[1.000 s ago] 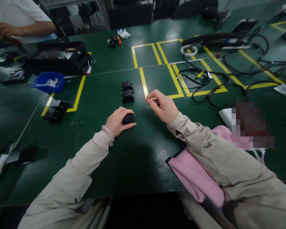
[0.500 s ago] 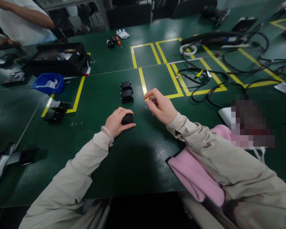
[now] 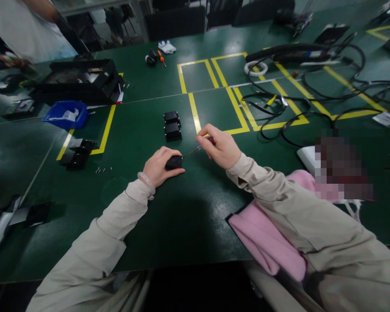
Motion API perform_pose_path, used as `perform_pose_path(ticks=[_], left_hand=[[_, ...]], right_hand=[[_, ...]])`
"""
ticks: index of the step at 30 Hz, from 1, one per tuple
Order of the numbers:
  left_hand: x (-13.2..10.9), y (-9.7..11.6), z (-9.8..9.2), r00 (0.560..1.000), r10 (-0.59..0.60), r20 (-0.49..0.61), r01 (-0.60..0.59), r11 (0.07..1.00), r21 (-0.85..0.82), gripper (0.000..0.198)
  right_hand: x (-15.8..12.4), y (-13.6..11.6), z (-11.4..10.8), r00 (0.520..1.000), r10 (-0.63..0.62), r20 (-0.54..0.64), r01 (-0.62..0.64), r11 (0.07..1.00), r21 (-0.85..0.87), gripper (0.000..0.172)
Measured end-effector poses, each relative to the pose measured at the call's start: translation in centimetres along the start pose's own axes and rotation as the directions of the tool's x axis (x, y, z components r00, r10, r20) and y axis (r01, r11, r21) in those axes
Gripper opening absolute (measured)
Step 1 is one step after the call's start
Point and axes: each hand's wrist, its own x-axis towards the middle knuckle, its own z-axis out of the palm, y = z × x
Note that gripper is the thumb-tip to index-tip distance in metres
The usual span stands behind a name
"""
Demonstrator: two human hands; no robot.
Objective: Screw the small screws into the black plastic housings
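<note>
My left hand [image 3: 159,165] is closed around a small black block [image 3: 174,163] and presses it onto the green table [image 3: 182,225]. My right hand [image 3: 220,147] pinches the dark handle of a thin screwdriver [image 3: 195,151]. The screwdriver's metal shaft slants down to the left, and its tip meets the right side of the small black block. Two more black blocks [image 3: 173,125] sit side by side just beyond my hands.
A pink cloth [image 3: 266,238] lies under my right forearm. Black cables [image 3: 299,99] sprawl over yellow tape lines at the right. At the left are a blue bin [image 3: 65,113], a black tray [image 3: 78,80], black parts [image 3: 76,151] and loose screws [image 3: 103,169]. Another person stands at the far left corner.
My right hand has rolled the screwdriver handle between its fingers, barely shifting. The person at the far left has drawn their arm up and away. My left hand has stayed put.
</note>
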Motion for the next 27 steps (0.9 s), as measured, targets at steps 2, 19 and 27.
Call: perform_pose_path(ticks=[2,19,27], left_hand=[[0.01,0.01,-0.02,1.000,0.002,0.003,-0.002,1.000,-0.003,0.040],[0.00,-0.13,0.04,1.000,0.004,0.001,-0.004,1.000,-0.003,0.040],[-0.05,0.00,0.02,1.000,-0.012,-0.001,0.012,1.000,-0.024,0.039]], right_hand=[[0.02,0.00,0.03,1.000,-0.009,0.000,0.009,1.000,0.011,0.010],[0.04,0.15,-0.08,1.000,0.015,0.008,-0.015,1.000,-0.007,0.015],[0.06,-0.01,-0.04,1.000,0.014,0.005,-0.014,1.000,-0.004,0.009]])
